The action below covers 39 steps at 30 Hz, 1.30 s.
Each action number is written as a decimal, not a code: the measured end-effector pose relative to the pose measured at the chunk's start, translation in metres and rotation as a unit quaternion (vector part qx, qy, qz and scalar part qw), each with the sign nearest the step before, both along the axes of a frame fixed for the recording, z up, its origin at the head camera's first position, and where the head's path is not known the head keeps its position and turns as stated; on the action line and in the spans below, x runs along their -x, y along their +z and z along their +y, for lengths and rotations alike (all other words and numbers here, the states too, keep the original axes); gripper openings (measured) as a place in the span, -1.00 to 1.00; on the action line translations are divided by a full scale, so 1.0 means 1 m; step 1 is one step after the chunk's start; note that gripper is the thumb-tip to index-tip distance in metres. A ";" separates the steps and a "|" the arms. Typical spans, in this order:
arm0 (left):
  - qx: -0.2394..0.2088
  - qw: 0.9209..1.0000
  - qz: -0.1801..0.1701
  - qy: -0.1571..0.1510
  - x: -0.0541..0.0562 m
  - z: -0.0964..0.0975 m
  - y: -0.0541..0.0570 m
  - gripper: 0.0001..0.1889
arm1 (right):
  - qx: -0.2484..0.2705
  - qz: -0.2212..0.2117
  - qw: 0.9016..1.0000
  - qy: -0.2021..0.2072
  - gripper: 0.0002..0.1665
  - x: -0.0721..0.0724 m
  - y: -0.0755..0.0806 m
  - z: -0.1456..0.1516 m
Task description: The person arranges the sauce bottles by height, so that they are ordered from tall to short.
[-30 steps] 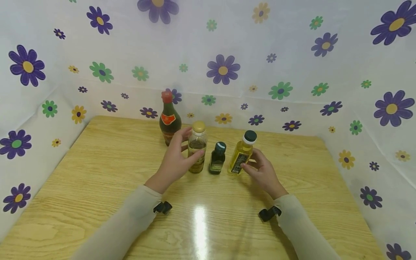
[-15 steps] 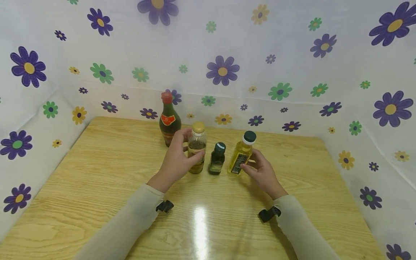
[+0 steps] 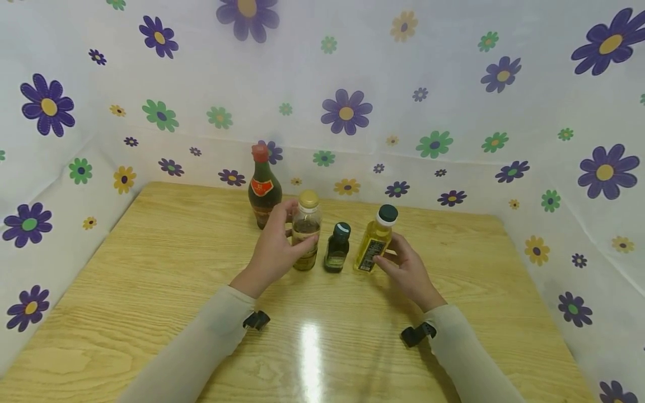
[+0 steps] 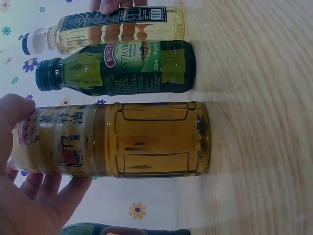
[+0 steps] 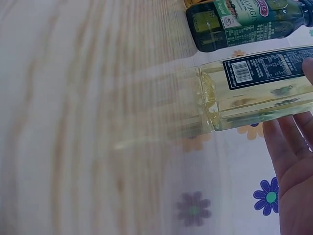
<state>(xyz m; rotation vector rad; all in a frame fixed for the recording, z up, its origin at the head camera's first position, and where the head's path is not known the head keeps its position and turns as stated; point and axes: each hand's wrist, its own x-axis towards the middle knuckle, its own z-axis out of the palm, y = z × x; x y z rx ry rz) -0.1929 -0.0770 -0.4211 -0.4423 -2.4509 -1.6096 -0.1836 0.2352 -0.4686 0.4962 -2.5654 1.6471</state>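
My left hand (image 3: 274, 246) grips a clear oil bottle (image 4: 151, 139) with a yellow cap and amber oil, thumb in front and fingers behind. My right hand (image 3: 407, 271) holds a pale yellow oil bottle (image 3: 373, 246) with a dark green cap and a dark label, thumb on the label. Between them a small green olive oil bottle (image 3: 336, 252) stands untouched; its label shows in the left wrist view. All three stand in a row on the wooden table (image 3: 201, 268). Behind my left hand is a dark bottle (image 3: 264, 193) with a red cap, its lower part partly covered by my fingers.
A white flowered cloth (image 3: 282, 73) rises behind the table and along both sides. The table's back edge lies close behind the dark bottle. Light glares off the wood between my forearms.
Both hands keep their grip and the bottles stay in their places. The whole head view has shifted down slightly.
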 end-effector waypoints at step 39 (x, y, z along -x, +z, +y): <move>-0.023 0.998 0.046 0.035 -0.001 0.005 -0.005 -0.28 | -0.012 -0.001 1.000 0.000 -0.34 -0.003 -0.001 -0.003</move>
